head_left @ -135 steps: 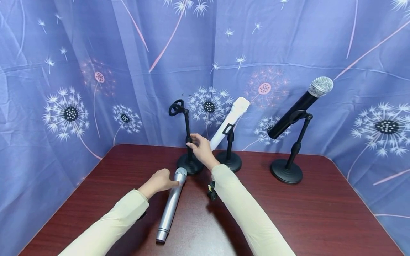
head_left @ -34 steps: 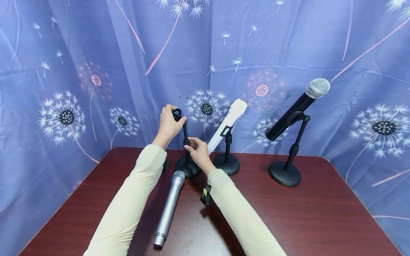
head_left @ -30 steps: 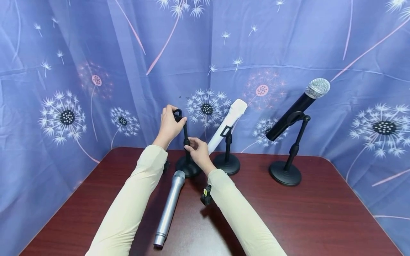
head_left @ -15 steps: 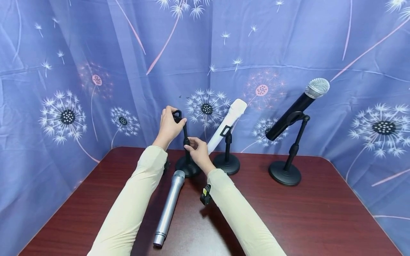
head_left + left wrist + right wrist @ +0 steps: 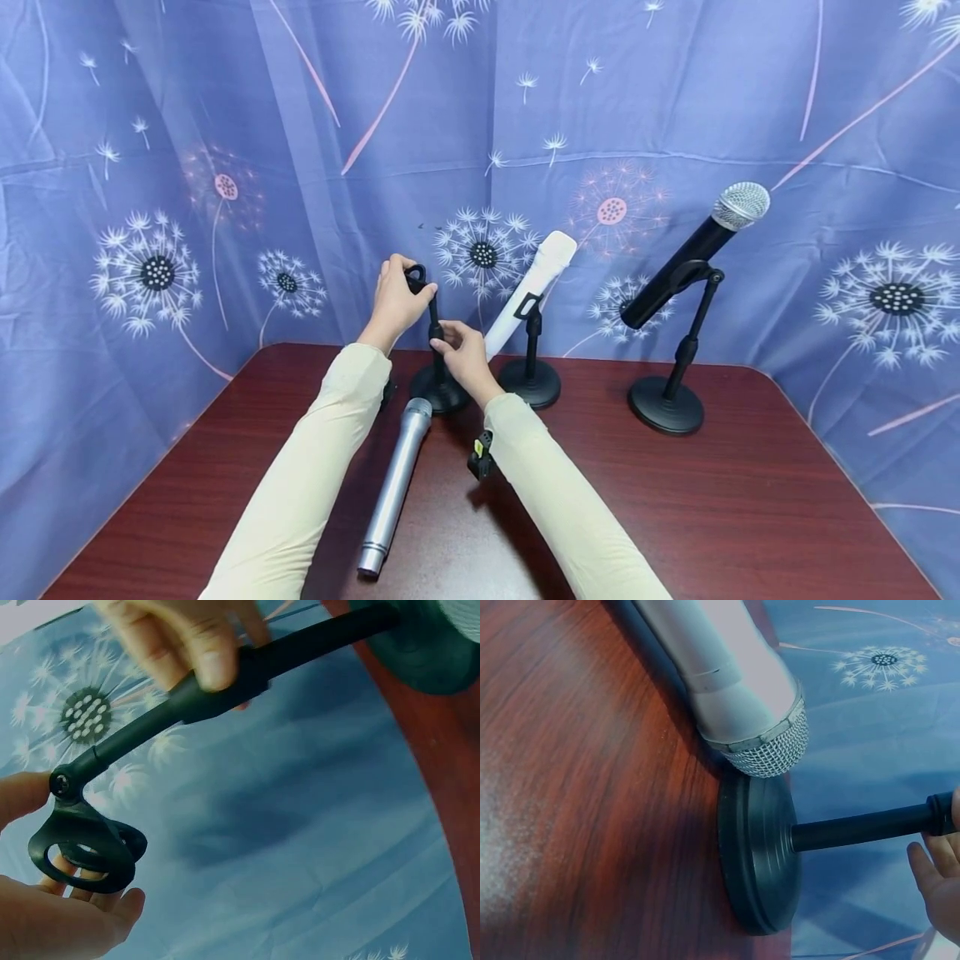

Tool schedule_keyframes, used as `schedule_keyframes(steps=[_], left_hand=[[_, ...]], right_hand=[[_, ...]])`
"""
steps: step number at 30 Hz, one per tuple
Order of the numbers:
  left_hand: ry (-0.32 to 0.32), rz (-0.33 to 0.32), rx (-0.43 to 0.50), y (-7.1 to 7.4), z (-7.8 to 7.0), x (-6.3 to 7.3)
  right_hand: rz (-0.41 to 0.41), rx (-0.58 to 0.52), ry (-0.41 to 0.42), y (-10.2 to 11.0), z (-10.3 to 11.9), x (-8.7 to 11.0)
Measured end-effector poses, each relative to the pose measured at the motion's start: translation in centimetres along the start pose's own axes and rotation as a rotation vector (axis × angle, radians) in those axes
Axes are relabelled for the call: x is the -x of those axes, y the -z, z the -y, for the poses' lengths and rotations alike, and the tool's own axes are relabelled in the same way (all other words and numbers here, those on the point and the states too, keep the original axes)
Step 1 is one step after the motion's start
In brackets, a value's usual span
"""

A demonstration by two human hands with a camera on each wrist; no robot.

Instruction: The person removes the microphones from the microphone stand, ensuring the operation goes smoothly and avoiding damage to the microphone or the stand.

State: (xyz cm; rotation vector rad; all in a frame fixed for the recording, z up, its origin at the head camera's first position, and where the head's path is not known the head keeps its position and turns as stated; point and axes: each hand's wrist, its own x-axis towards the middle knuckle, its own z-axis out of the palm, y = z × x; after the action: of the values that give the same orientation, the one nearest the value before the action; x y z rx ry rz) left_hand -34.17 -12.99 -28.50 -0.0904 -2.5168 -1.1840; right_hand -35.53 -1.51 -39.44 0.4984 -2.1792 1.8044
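Observation:
A black desktop microphone stand (image 5: 431, 393) stands upright on the table. My left hand (image 5: 397, 302) is at its top, thumb at the hinge and fingers around the ring-shaped clip (image 5: 71, 817). Partway up the pole, my right hand (image 5: 467, 358) pinches the thicker collar (image 5: 191, 705) between thumb and fingers. The clip holds no microphone. A silver microphone (image 5: 396, 483) lies on the table in front of this stand. The right wrist view puts its mesh head (image 5: 774, 746) right by the round base (image 5: 757, 855); whether they touch I cannot tell.
Just right, a white microphone (image 5: 528, 287) leans in a second short stand (image 5: 531, 385). Farther right, a black microphone with a silver head (image 5: 693, 258) sits tilted in a third stand (image 5: 667, 406). A blue dandelion-print curtain (image 5: 360, 83) hangs behind the dark red table (image 5: 772, 500).
Earlier my left hand was beside the silver microphone; it has since risen to the stand's clip. Over the last second, left hand and clip have sunk slightly. My right hand keeps its grip.

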Motion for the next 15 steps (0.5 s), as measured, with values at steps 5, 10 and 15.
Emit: schedule_keyframes(steps=[5,10,15], left_hand=[[0.0,0.016,-0.003,-0.11,0.4,0.17],[-0.003,0.021,-0.005,-0.12,0.47,0.34],[-0.001,0.032,-0.005,-0.25,0.63,0.56]], right_hand=[[0.001,0.009,-0.003,-0.01,0.17,-0.15],[0.0,0.016,-0.012,0.01,0.28,-0.22],[0.006,0.013,-0.029,0.09,0.26,0.04]])
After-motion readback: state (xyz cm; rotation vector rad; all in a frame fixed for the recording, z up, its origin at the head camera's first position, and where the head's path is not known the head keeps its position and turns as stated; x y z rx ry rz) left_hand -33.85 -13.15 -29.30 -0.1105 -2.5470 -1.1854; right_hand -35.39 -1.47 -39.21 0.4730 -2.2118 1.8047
